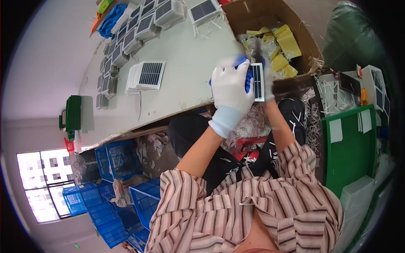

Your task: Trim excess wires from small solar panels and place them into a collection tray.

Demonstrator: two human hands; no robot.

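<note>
My left hand (233, 86), in a white knit glove with blue coated fingers, is closed on a small solar panel (257, 82) with dark cells and a white border. It holds the panel upright above my lap, by the table's edge. On the panel's other side my right hand (268, 82) is smeared by motion, so its fingers cannot be made out. A dark narrow blurred shape (257, 49) stands above the panel, too smeared to name. Left of my hands, a fanned stack of solar panels (151, 76) lies on the pale table (181, 80).
More stacked panels (143, 27) line the table's far left. A cardboard box (270, 14) ahead holds yellow pieces (287, 42) and white strips. A green tray (348, 156) stands at right, blue crates (99, 211) at lower left. A red stool (242, 145) shows between my legs.
</note>
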